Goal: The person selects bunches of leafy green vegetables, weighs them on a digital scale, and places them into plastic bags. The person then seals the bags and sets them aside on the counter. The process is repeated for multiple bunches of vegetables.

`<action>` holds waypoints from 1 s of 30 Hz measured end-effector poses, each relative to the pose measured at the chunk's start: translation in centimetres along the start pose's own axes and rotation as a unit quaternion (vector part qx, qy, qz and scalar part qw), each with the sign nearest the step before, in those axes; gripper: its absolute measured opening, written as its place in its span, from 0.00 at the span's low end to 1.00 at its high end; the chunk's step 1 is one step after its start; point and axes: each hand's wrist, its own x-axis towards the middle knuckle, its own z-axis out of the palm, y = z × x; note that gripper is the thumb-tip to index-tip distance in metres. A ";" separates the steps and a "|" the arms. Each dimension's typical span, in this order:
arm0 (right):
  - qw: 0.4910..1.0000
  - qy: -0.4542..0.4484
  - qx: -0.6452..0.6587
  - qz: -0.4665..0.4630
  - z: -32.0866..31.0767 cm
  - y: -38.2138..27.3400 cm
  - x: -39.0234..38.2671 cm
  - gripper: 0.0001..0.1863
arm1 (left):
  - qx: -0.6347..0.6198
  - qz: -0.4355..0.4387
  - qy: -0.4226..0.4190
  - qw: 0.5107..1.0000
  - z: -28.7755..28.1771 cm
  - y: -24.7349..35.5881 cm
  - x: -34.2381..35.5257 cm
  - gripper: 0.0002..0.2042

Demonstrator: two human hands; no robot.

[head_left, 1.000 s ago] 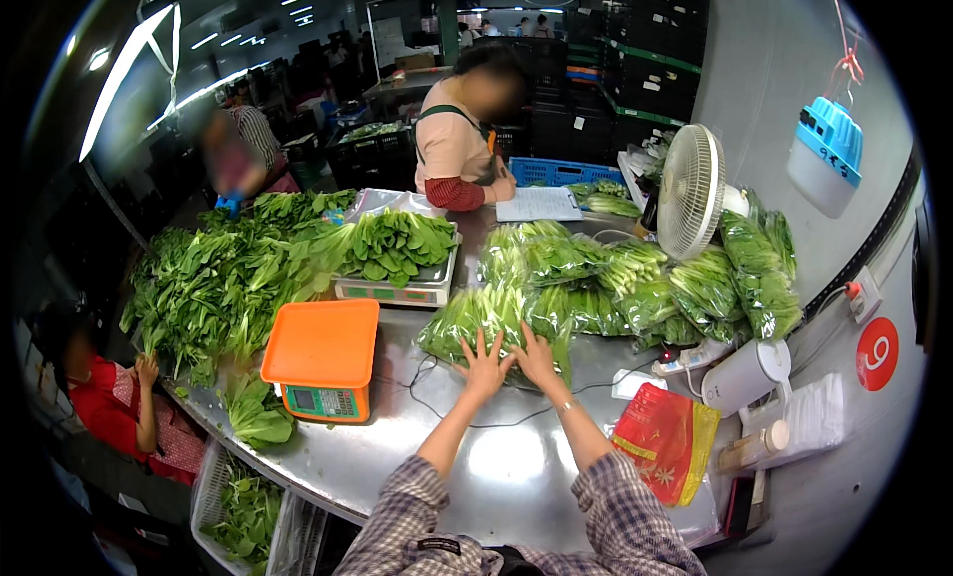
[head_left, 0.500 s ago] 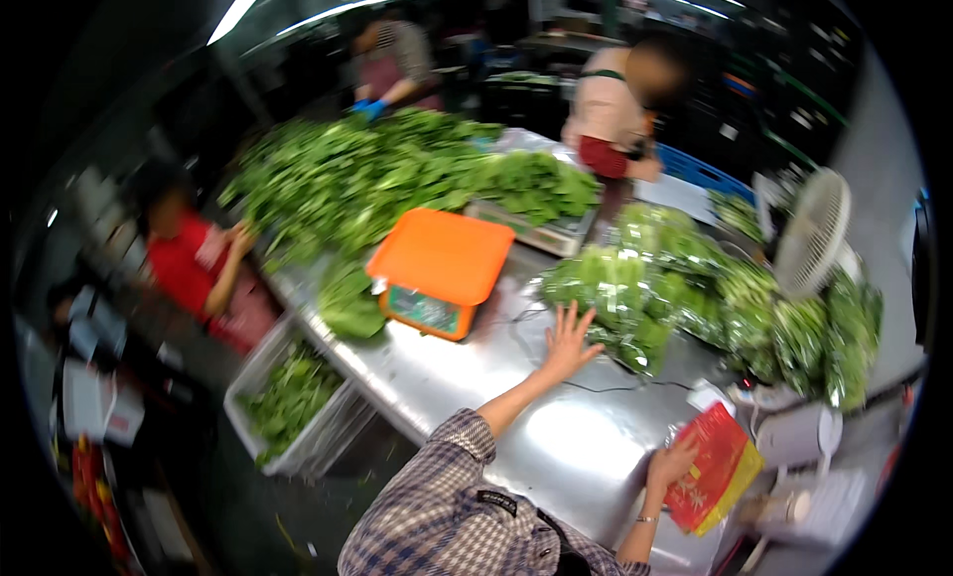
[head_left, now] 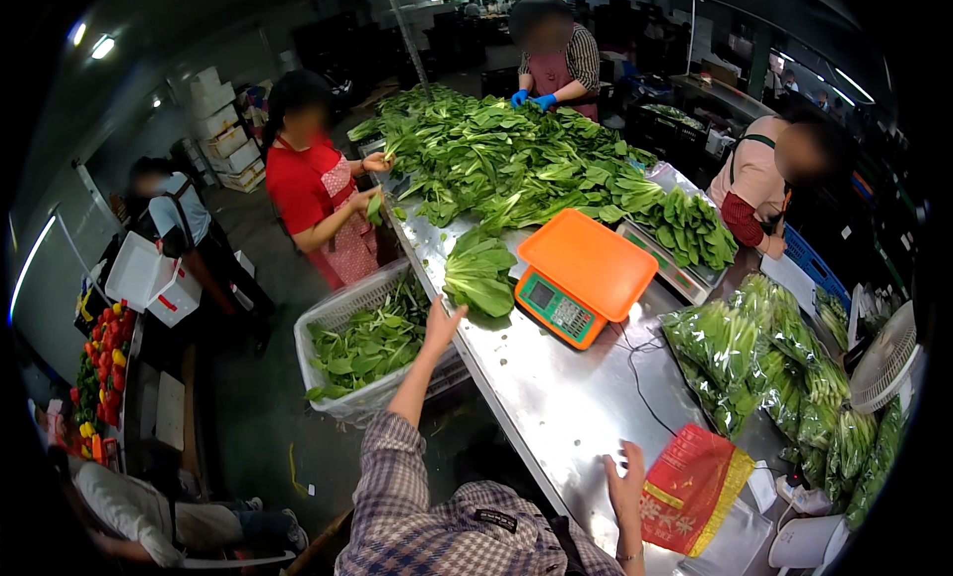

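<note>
My left hand (head_left: 443, 325) reaches to the table's left edge, fingers apart, right at the lower end of a loose bunch of leafy greens (head_left: 480, 275). Whether the fingertips touch the leaves is hard to see. Beside that bunch stands an orange kitchen scale (head_left: 588, 268) with a keypad and display. My right hand (head_left: 625, 485) is over the steel table (head_left: 541, 402), its fingers curled a little but apart, holding nothing. Just right of it lies a flat red and yellow plastic bag (head_left: 685, 489).
A big heap of greens (head_left: 516, 159) covers the far table. Bagged greens (head_left: 754, 348) lie at the right, near a fan (head_left: 884, 362). A lined crate of leaves (head_left: 342, 402) stands left, below the table edge. Co-workers stand at the left, far side and right. A cable (head_left: 645, 382) crosses the tabletop.
The view has swung left. My left hand has gone from flat on the table near the bagged greens to the loose bunch. My right hand has come off the red and yellow bag.
</note>
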 end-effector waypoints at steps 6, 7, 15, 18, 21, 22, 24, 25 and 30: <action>0.860 -0.302 0.368 0.184 18.5 -7.9 11.0 0.26 | -0.034 -0.101 -0.153 0.982 -1.6 -3.0 17.6 0.55; 0.827 -0.301 0.417 0.228 22.2 -8.0 13.0 0.29 | -0.011 -0.121 -0.178 0.977 -1.2 -2.1 19.5 0.56; 0.766 -0.124 0.519 0.359 36.6 -10.4 25.1 0.40 | 0.186 0.016 -0.430 0.883 1.0 -1.2 25.4 0.56; 0.785 -0.118 0.500 0.345 36.8 -13.2 28.3 0.33 | 0.182 0.066 -0.503 0.842 1.1 -1.2 25.0 0.55; 0.769 -0.061 0.551 0.317 37.6 -14.1 31.3 0.34 | 0.108 0.073 -0.546 0.827 1.1 -0.6 23.7 0.55; 0.776 -0.051 0.545 0.315 38.6 -13.1 32.2 0.33 | 0.133 0.096 -0.533 0.830 1.2 -0.6 23.3 0.55; 0.786 -0.026 0.532 0.312 40.7 -10.2 33.9 0.30 | 0.181 0.145 -0.507 0.831 1.3 -0.7 22.2 0.55; 0.836 0.005 0.477 0.271 41.2 -10.8 33.8 0.29 | 0.125 0.116 -0.489 0.855 0.9 -1.4 21.8 0.55; 0.959 -0.023 0.282 -0.012 37.4 -15.3 29.4 0.29 | -0.153 0.126 -0.273 0.941 -2.7 0.2 13.8 0.41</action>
